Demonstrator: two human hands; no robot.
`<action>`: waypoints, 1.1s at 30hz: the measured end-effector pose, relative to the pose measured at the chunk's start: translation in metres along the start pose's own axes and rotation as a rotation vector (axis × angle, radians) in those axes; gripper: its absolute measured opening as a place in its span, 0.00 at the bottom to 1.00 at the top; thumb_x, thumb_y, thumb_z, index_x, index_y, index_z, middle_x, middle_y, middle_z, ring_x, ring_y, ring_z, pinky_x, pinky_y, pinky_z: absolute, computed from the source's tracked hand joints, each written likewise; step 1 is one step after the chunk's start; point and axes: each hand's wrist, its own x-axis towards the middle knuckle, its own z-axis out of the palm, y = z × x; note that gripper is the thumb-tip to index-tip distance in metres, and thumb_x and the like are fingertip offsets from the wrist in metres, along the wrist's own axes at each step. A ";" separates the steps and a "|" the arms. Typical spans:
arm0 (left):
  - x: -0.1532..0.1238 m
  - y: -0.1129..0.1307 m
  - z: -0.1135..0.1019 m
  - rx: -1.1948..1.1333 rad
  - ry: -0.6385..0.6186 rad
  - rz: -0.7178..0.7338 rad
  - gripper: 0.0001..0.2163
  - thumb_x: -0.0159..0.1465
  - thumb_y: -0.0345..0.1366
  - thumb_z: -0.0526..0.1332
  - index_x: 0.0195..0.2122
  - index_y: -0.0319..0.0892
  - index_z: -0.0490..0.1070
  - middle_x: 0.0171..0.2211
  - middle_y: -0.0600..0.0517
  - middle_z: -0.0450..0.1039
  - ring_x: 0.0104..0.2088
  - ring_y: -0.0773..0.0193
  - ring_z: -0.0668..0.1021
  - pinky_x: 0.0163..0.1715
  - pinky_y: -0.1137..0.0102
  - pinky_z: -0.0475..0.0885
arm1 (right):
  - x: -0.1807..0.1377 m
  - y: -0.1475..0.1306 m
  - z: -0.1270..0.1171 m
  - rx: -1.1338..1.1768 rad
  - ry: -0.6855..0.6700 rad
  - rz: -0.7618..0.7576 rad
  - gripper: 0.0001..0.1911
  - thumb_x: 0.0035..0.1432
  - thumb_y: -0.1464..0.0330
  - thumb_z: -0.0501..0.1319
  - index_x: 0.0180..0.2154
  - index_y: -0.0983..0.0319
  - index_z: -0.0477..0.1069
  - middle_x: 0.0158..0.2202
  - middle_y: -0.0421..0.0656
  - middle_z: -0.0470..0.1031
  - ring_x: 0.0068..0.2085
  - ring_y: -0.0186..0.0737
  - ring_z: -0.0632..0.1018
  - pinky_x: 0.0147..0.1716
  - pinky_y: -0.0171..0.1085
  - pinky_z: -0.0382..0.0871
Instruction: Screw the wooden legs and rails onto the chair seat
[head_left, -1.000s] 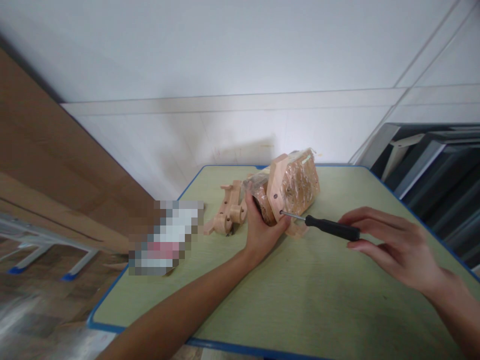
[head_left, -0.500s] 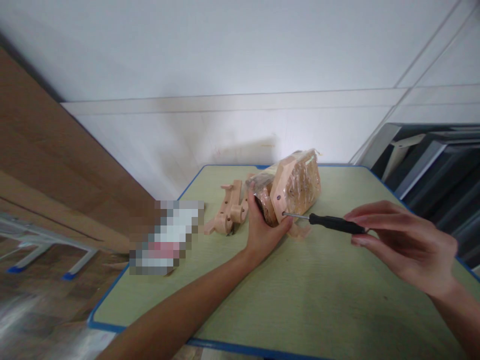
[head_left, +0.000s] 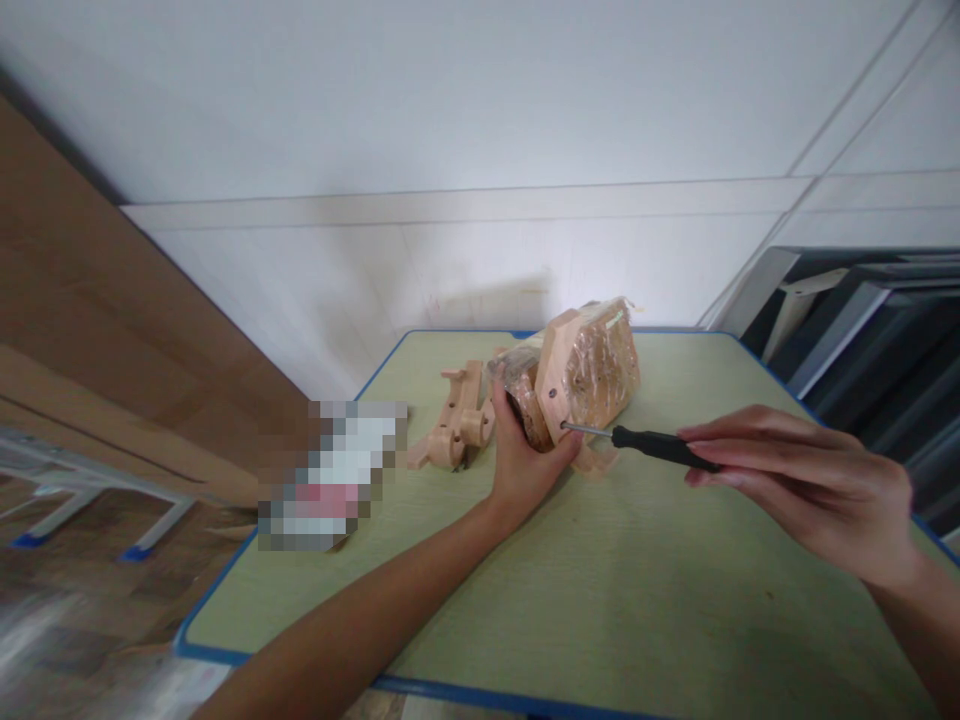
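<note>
Block point(head_left: 571, 365) is located near the far edge of the worktop point(head_left: 600, 590), tilted, with its broad face turned to the right and covered by clear film point(head_left: 611, 355). Between the block and the left palm, a wrapped piece point(head_left: 529, 405) is seated; whether it is joined to the block cannot be told. Both are held steady by the left hand point(head_left: 521, 470), whose grip is closed around them from the near left side, the thumb being placed at the lower edge of the block. Two dark holes are shown in the narrow near side of the block. At the lower hole, the tip of the screwdriver point(head_left: 664, 447) is applied; its depth of engagement cannot be told. The black handle is pinched near its rear end by the right hand point(head_left: 817, 490), the grip being narrow, with thumb and fingers set on opposite sides. Below the block, a wood strip point(head_left: 596, 461) is partly covered. Left of the left hand, a bracket point(head_left: 454, 430) with several holes is laid on the worktop. Farther left, an item point(head_left: 334, 480) is obscured by pixelation. The worktop is edged in blue and is set against a white wall point(head_left: 450, 110). Dark panels point(head_left: 885, 340) are stacked at the right.
</note>
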 end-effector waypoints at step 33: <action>-0.001 0.001 0.000 0.005 0.005 -0.030 0.45 0.47 0.36 0.67 0.61 0.48 0.38 0.56 0.45 0.58 0.55 0.55 0.66 0.54 0.59 0.62 | -0.002 0.002 0.009 -0.425 0.138 -0.016 0.10 0.49 0.72 0.64 0.36 0.62 0.69 0.29 0.42 0.74 0.28 0.33 0.76 0.26 0.29 0.70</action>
